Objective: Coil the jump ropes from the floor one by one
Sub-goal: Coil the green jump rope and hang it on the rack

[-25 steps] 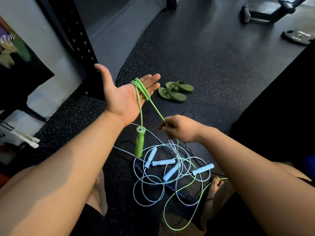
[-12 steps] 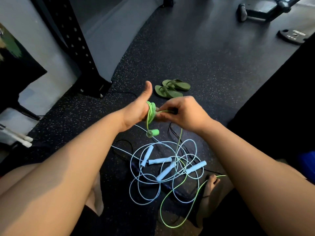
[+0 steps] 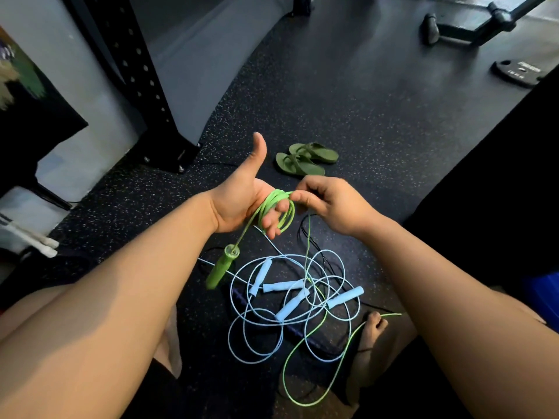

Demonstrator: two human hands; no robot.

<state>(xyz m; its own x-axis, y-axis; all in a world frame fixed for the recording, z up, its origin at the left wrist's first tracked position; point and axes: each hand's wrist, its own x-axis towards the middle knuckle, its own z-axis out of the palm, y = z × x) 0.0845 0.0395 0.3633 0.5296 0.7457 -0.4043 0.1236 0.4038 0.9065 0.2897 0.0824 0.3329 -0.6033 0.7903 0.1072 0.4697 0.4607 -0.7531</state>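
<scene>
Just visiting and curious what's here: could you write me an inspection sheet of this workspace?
Surface: dark speckled floor.
Job's things: green rope partly coiled round the left hand, its handle dangling, the rest trailing on the floor; blue ropes tangled on the floor.
Clutter: flip-flops.
Grippers: left hand thumb up, fingers through the coil; right hand pinches the green rope.
Cables: thin black cord beside the ropes.
Surroundings: rack post, weight plate.
</scene>
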